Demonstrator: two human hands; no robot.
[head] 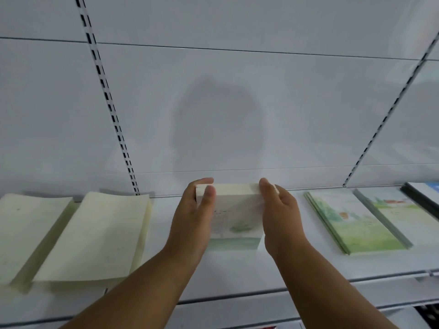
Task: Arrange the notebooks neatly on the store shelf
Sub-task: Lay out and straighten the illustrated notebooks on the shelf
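Hands: both reach in from the near edge and clasp one stack of notebooks (234, 211) between them at mid-shelf.
Left hand (193, 217): pressed against the stack's left side, thumb curled over the top near the far corner, fingers hidden behind the stack.
Right hand (281, 216): set against the stack's right side, thumb on the upper far corner, fingers out of sight behind the edge.
Stack of notebooks: several thick, pale page edges facing up at the far end, watercolour-green cover; whether its near end sits on the shelf cannot be told.
Shelf (237, 274): white, with a raised front lip along the near edge.
Left neighbours: two cream stacks (92, 236) lying flat, top sheets bowed, touching each other, apart from the held stack.
Right neighbours: a green landscape-cover pile (356, 222) lying flat, clear of the right hand; a second similar pile (389, 207) just beside it; a dark-edged pile (425, 195) at the frame's far right.
Obstructions: both hands cover the stack's sides.
Back panel (225, 103): white, with slotted uprights (107, 98) left and right; a rounded shadow falls on it above the stack.
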